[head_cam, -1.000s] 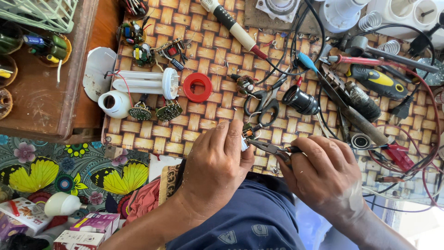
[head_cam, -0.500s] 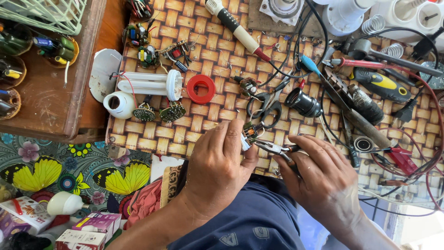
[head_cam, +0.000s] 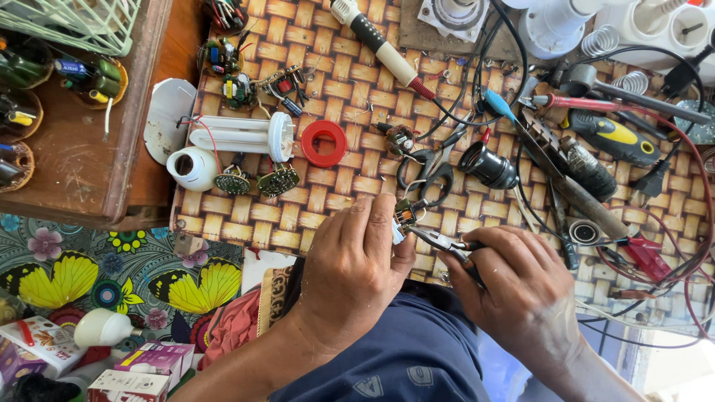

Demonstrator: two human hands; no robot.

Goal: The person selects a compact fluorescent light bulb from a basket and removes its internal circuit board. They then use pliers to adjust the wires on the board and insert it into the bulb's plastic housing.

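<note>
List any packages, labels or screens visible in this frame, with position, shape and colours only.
Small carton: bottom left on the floral cloth, rectangular, white with a magenta-purple band.
Second carton: just below it at the bottom edge, rectangular, white with red patches.
Flat box: far left bottom corner, white with red and multicoloured print, beside a white bulb.
No screens or signs in view.

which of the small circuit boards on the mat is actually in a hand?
The small circuit board pinched in the left hand, by the pliers tip. The other boards lie loose, top left.
</note>
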